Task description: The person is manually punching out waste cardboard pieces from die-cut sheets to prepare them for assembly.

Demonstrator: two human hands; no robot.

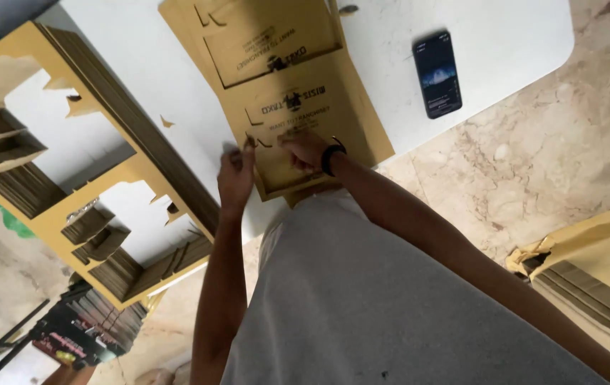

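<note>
A stack of brown die-cut cardboard sheets with dark print lies on the white table in front of me. My left hand pinches the sheet's near left edge by a small cut notch. My right hand, with a black band on its wrist, presses its fingers onto the sheet's near end. Both arms reach out over my grey shirt.
A dark phone lies on the table to the right of the sheets. A thick pile of punched-out cardboard frames fills the table's left side. More yellow-brown cardboard is stacked at the right over a marble floor.
</note>
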